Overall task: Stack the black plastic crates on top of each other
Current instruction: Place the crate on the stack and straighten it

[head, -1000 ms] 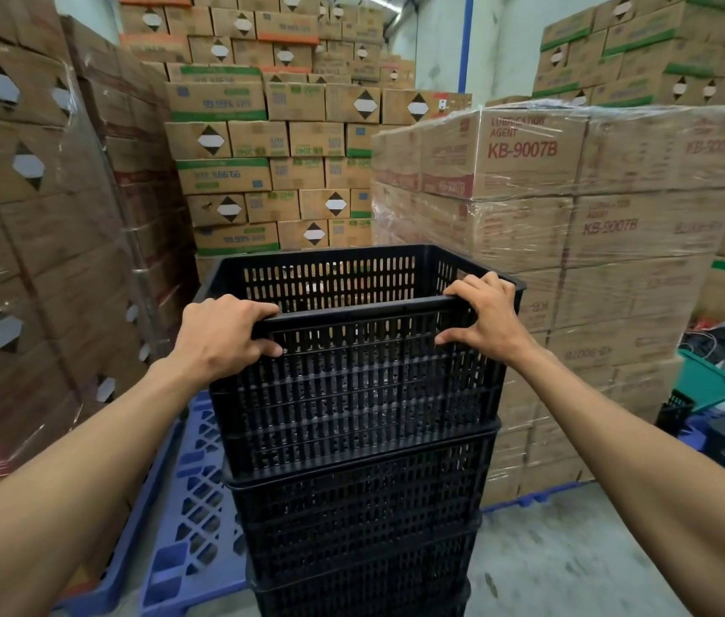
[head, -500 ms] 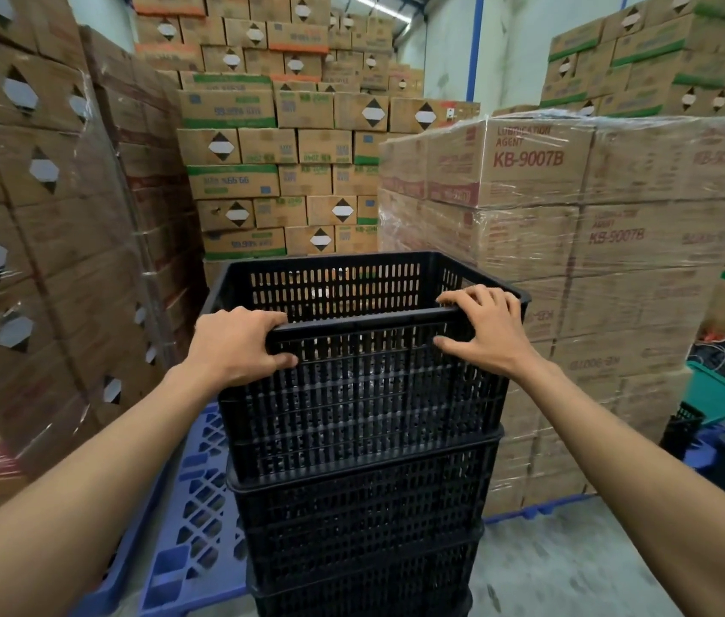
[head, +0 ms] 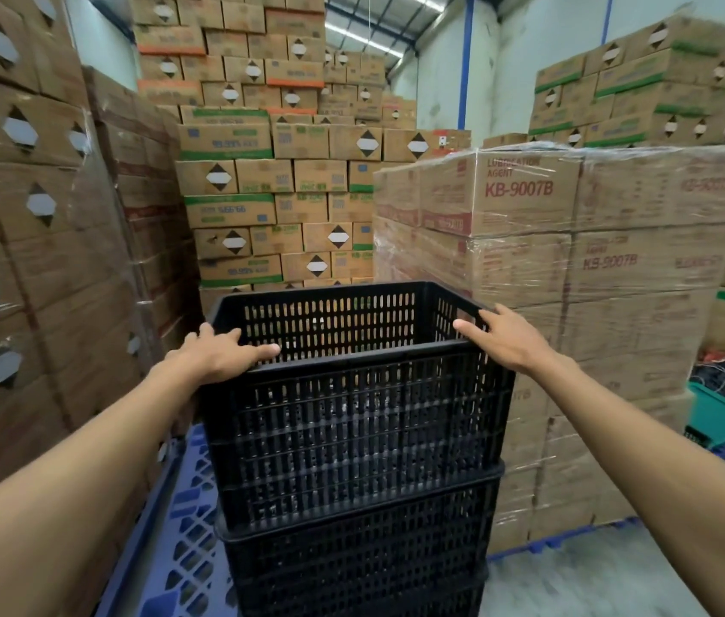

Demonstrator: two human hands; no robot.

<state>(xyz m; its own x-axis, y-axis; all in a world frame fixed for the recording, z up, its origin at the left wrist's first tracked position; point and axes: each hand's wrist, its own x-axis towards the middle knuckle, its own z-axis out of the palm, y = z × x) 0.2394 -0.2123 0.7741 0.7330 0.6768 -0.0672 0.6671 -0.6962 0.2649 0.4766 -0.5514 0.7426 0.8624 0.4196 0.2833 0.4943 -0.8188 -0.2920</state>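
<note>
A stack of three black slotted plastic crates stands straight ahead of me. The top crate [head: 351, 429] sits squarely on the second crate [head: 351, 541], with a third crate [head: 360, 594] at the bottom, cut off by the frame edge. My left hand [head: 218, 356] lies flat on the top crate's near-left corner, fingers stretched along the rim. My right hand [head: 501, 338] is at the near-right corner, fingers spread and only lightly touching the rim. Neither hand curls around the rim.
The stack stands beside a blue plastic pallet [head: 182, 549] on the left. Shrink-wrapped cartons [head: 574, 260] rise close on the right, and wrapped boxes [head: 40, 260] wall in the left. A green bin [head: 721, 416] lies at the far right. Grey concrete floor [head: 574, 581] shows at the lower right.
Both hands have loosened from gripping the top crate's near rim; the fingers now lie stretched out. My view has tilted up slightly. The crate stack has stayed in place.
</note>
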